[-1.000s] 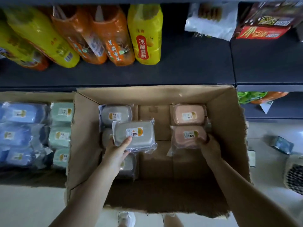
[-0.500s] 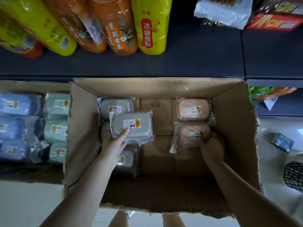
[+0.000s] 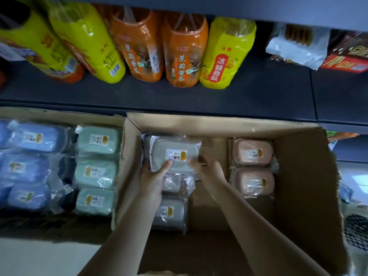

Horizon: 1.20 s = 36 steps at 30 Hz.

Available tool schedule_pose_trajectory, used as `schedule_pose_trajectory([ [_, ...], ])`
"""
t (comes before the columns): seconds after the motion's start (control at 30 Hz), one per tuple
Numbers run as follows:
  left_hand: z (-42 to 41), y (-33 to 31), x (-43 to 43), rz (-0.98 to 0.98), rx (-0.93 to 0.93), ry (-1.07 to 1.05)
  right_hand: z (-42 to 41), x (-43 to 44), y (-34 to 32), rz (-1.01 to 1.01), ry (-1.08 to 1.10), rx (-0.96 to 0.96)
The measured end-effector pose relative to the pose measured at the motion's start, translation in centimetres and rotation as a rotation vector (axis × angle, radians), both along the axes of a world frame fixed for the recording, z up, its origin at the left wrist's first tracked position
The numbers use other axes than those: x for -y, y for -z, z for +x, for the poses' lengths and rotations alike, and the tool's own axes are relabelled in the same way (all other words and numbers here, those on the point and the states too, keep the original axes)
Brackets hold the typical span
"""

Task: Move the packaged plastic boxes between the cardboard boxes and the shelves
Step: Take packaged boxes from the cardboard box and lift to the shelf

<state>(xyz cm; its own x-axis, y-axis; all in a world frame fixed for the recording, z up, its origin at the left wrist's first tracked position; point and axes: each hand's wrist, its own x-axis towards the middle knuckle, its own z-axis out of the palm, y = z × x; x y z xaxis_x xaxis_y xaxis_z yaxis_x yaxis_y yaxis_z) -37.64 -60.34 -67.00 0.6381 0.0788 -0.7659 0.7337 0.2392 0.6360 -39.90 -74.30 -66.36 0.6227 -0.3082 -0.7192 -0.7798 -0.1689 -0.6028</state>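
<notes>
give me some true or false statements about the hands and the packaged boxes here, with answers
1. The left hand and right hand both hold the grey packaged box. True.
2. The two pink packaged boxes lie on the shelf. False: they lie inside the cardboard box, on its right side.
3. Three green packaged boxes show in the left cardboard box. True.
4. The shelf holds only blue bottles. False: yellow drink packs and orange drink packs stand on the shelf.
</notes>
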Motion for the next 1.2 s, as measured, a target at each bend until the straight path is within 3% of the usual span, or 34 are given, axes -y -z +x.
schedule_pose_trajectory([
  [0.1, 0.7, 1.2, -0.4, 0.018, -0.071, -0.087, 1.8, -1.5, 1.0, -0.043, 0.073, 0.010],
  [0.2, 1.6, 2.2, -0.4, -0.096, -0.171, -0.277, 2.9, -2.5, 2.3, -0.015, 0.142, 0.023],
  [0.37, 2.9, 3.6, -0.2, -0.064, -0.273, -0.425, 3.9, -4.1, 4.3, -0.050, 0.105, 0.073],
  [0.77, 3.3, 5.5, -0.6, 0.073, -0.232, -0.230, 4.4, -3.9, 7.7, -0.216, 0.007, 0.063],
  [1.0, 3.1, 4.8, -1.8, 0.166, -0.287, -0.019, 4.3, -4.0, 5.7, -0.175, -0.056, 0.044],
  [1.2, 2.0, 1.1, -3.6, 0.219, -0.260, 0.344, 1.6, -3.2, 1.0, -0.231, -0.191, -0.028],
])
